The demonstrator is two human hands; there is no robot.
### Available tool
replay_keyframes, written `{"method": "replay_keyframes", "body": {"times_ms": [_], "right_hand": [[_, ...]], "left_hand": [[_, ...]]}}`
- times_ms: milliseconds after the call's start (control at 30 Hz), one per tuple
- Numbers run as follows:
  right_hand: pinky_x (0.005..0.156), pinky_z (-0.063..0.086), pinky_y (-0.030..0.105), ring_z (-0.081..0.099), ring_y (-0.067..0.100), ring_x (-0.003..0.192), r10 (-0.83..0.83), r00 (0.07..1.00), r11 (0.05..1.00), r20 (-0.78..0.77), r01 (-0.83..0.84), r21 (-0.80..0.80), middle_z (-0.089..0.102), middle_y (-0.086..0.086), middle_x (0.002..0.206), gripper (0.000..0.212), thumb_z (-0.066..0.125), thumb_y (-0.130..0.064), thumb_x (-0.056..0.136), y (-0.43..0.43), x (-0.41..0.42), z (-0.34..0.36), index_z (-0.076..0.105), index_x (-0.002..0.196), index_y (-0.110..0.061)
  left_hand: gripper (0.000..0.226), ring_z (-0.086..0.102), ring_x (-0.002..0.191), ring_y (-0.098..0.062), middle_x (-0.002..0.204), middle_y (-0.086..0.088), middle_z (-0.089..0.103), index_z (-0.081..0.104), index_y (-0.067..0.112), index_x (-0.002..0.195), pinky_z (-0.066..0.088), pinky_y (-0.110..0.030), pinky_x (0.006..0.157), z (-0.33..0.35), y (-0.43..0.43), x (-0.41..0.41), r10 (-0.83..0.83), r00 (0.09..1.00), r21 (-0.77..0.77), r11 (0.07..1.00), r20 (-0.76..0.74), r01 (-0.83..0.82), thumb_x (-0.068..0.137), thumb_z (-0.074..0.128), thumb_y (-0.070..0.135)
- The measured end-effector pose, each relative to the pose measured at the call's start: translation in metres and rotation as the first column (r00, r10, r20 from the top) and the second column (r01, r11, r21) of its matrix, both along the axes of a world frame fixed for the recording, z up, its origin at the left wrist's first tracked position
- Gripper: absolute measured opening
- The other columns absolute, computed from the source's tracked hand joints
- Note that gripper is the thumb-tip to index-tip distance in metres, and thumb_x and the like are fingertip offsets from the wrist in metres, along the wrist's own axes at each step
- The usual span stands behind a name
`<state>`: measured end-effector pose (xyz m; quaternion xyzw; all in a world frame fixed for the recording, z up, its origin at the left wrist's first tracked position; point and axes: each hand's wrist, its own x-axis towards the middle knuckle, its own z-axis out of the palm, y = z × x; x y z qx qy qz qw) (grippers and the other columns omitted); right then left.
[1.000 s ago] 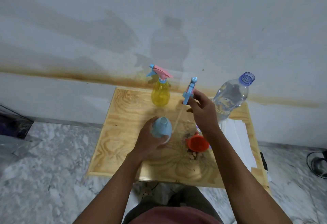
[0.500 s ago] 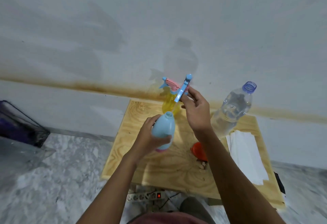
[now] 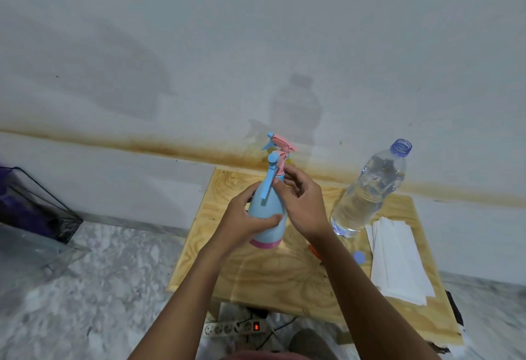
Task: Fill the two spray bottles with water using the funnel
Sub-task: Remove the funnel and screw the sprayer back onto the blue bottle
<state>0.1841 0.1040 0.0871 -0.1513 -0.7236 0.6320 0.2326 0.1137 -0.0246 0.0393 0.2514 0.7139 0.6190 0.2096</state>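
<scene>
- My left hand (image 3: 242, 223) wraps round the body of the blue spray bottle (image 3: 267, 217), thumb across the front and fingers curled behind it.
- The bottle stands upright over the wooden board (image 3: 256, 277). I cannot tell whether its pink base touches the wood.
- My right hand (image 3: 303, 207) pinches the collar of the spray head (image 3: 273, 170) with thumb and curled fingers, right at the bottle's neck.
- The spray head sits on top of the neck, and its blue trigger hangs down the front of the bottle.
- The yellow spray bottle (image 3: 280, 143) stands behind my hands near the wall (image 3: 256, 46), with only its pink and blue head and a bit of yellow showing.
- The water bottle (image 3: 370, 189) stands uncapped to the right, just beside my right wrist, with water in it.
- Its blue cap (image 3: 359, 257) lies on the board next to my right forearm.
- Only an orange sliver of the funnel (image 3: 313, 249) peeks out beside that forearm.
- White paper (image 3: 398, 260) lies along the right side of the board.
- A power strip (image 3: 236, 328) lies on the floor below the board, and a wire basket (image 3: 34, 206) stands far left.
</scene>
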Motion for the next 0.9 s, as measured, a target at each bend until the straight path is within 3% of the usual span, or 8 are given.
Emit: {"method": "replay_keyframes", "body": {"times_ms": [167, 300, 400, 467, 567, 700, 800, 900], "right_hand": [[0.095, 0.054, 0.046, 0.068, 0.015, 0.102, -0.016, 1.000, 0.998, -0.013, 0.015, -0.069, 0.072, -0.004, 0.104, 0.024, 0.077, -0.017, 0.084, -0.003, -0.002, 0.000, 0.063, 0.103, -0.020], [0.081, 0.054, 0.028, 0.068, 0.008, 0.090, 0.078, 0.997, 0.987, -0.013, -0.079, -0.140, 0.071, -0.004, 0.095, 0.019, 0.073, -0.009, 0.086, 0.000, -0.004, 0.009, 0.056, 0.096, -0.012], [0.069, 0.049, 0.017, 0.065, 0.000, 0.074, 0.111, 0.993, 0.975, -0.032, -0.115, -0.192, 0.070, -0.015, 0.077, 0.007, 0.062, -0.010, 0.095, 0.001, -0.004, 0.019, 0.056, 0.091, -0.013], [0.068, 0.050, 0.015, 0.066, 0.001, 0.076, 0.122, 0.991, 0.968, -0.054, -0.131, -0.214, 0.071, -0.012, 0.080, 0.003, 0.060, -0.011, 0.096, 0.001, -0.004, 0.020, 0.059, 0.099, -0.011], [0.073, 0.053, 0.021, 0.068, 0.007, 0.088, 0.141, 0.988, 0.970, -0.055, -0.149, -0.190, 0.072, -0.001, 0.097, 0.019, 0.063, -0.016, 0.094, -0.004, -0.005, 0.024, 0.064, 0.113, -0.013], [0.073, 0.057, 0.029, 0.070, 0.008, 0.087, 0.086, 0.995, 0.980, -0.057, -0.095, -0.174, 0.072, -0.005, 0.097, 0.019, 0.071, -0.019, 0.090, -0.012, -0.010, 0.026, 0.067, 0.108, -0.018], [0.080, 0.059, 0.042, 0.069, 0.021, 0.094, 0.082, 0.994, 0.977, -0.077, -0.096, -0.193, 0.069, 0.011, 0.108, 0.014, 0.070, -0.022, 0.088, -0.015, -0.013, 0.026, 0.064, 0.101, -0.021], [0.067, 0.056, 0.025, 0.069, 0.009, 0.081, 0.084, 0.991, 0.953, -0.099, -0.109, -0.281, 0.071, 0.010, 0.099, 0.008, 0.060, -0.013, 0.095, -0.015, -0.012, 0.033, 0.061, 0.090, -0.018]], "left_hand": [[0.064, 0.070, 0.100, -0.013, 0.114, 0.007, 0.070, 0.062, 0.030, 0.125, 0.062, -0.035, 0.077, 0.003, -0.002, 0.001, 0.003, 1.000, 0.001, 1.000, 0.011, -0.003, 0.066, 0.087, 0.026], [0.061, 0.069, 0.102, -0.010, 0.114, 0.011, 0.070, 0.061, 0.031, 0.127, 0.061, -0.036, 0.080, 0.012, -0.007, -0.001, -0.038, 0.999, 0.012, 0.999, -0.026, 0.038, 0.072, 0.085, 0.018], [0.061, 0.067, 0.101, -0.008, 0.111, 0.014, 0.069, 0.061, 0.034, 0.125, 0.061, -0.032, 0.078, 0.019, -0.010, -0.002, -0.052, 0.998, 0.017, 0.998, -0.042, 0.053, 0.070, 0.085, 0.022], [0.064, 0.067, 0.102, -0.009, 0.112, 0.012, 0.069, 0.060, 0.033, 0.126, 0.061, -0.032, 0.077, 0.021, -0.010, -0.003, -0.053, 0.997, 0.023, 0.998, -0.049, 0.054, 0.067, 0.085, 0.028], [0.066, 0.067, 0.102, -0.010, 0.112, 0.011, 0.069, 0.059, 0.031, 0.129, 0.060, -0.028, 0.074, 0.024, -0.010, -0.002, -0.029, 0.998, 0.053, 0.998, -0.058, 0.032, 0.068, 0.084, 0.028], [0.066, 0.068, 0.106, -0.016, 0.115, 0.005, 0.069, 0.060, 0.029, 0.129, 0.060, -0.031, 0.076, 0.029, -0.008, -0.002, -0.013, 0.999, 0.092, 0.996, -0.040, 0.016, 0.067, 0.083, 0.030], [0.068, 0.068, 0.106, -0.015, 0.115, 0.005, 0.070, 0.061, 0.027, 0.128, 0.059, -0.029, 0.076, 0.034, -0.007, -0.003, -0.014, 0.999, 0.103, 0.995, -0.029, 0.017, 0.064, 0.083, 0.034], [0.065, 0.066, 0.104, -0.010, 0.111, 0.009, 0.070, 0.062, 0.029, 0.126, 0.058, -0.025, 0.074, 0.040, -0.009, -0.006, -0.003, 0.999, 0.099, 0.995, -0.039, 0.007, 0.066, 0.086, 0.029]]}}
